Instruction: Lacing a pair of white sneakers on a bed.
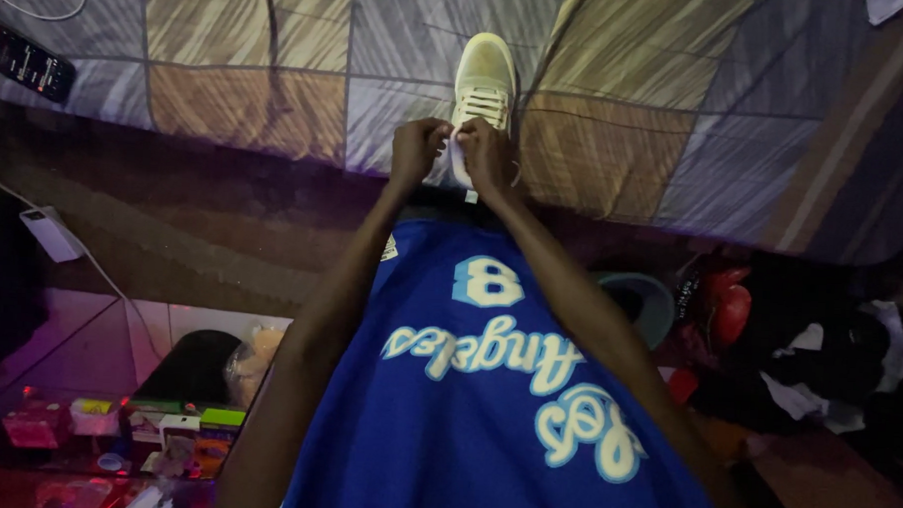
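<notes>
Head view shows a pale cream sneaker [484, 80] with white laces sitting on the patchwork bed cover [626, 120], far from the body. Left hand [417, 151] and right hand [487, 155] each pinch a lace at its near end.

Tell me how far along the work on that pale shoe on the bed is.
Done: the pale shoe sits on the patchwork bedspread, its laces threaded across the front. In hand: the left hand and right hand both pinch at the heel end. Left: whether anything is tied cannot be told; the hands hide it.
</notes>
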